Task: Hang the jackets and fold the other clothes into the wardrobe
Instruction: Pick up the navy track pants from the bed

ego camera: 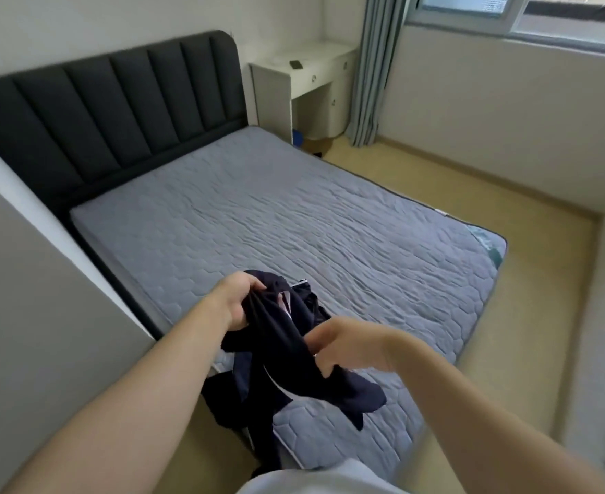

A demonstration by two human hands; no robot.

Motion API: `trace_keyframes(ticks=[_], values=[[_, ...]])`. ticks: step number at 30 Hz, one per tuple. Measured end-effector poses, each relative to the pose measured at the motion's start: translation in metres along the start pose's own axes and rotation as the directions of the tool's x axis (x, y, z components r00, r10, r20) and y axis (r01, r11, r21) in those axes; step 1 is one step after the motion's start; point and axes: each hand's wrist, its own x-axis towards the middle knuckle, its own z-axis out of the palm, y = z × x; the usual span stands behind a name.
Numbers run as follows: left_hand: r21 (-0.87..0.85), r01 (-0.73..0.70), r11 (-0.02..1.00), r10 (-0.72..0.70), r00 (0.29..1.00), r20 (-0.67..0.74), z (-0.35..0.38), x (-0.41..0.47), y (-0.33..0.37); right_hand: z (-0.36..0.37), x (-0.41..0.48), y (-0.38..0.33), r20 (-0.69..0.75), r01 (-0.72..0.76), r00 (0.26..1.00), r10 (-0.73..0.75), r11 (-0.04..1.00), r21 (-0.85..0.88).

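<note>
Gripping a crumpled dark navy garment (279, 347), both hands.

Curled left hand (237, 302), curled right hand (345, 347)

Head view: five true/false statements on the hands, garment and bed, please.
1. The left hand and right hand both grip the dark garment. True.
2. The garment lies folded flat on the mattress. False: it is bunched up and held in both hands at the bed's near corner.
3. The headboard is dark and padded. True.
4. A pillow lies on the mattress. False: no pillow shows.
5. The white desk stands beside the curtain. True.
</note>
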Motion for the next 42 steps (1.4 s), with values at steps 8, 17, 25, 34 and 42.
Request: trace_keyframes(ticks=[8,17,25,34,42], values=[[0.367,-0.650,0.666,0.510,0.755,0.412,0.003,-0.069,0.039,-0.026,0.021,0.011,-0.654,-0.133,0.734,0.184,0.983,0.127],[-0.028,-0.175,0.984,0.160,0.808,0.567,-0.012,-0.062,0.046,-0.035,0.032,-0.027,-0.906,0.062,0.405,-0.124,0.992,-0.108],[-0.060,0.088,0.994,-0.064,0.944,0.322,0.005,-0.003,0.027,0.001,0.025,-0.049,-0.717,0.142,0.284,-0.636,0.768,-0.625],[-0.229,-0.137,0.964,0.206,0.929,0.309,0.019,-0.005,0.055,-0.010,-0.007,-0.026,-0.535,-0.052,0.751,-0.388,0.772,-0.633],[-0.219,-0.546,0.809,0.579,0.672,0.462,0.018,-0.061,0.066,-0.031,-0.024,-0.025,-0.935,0.231,0.271,-0.228,0.959,-0.166]])
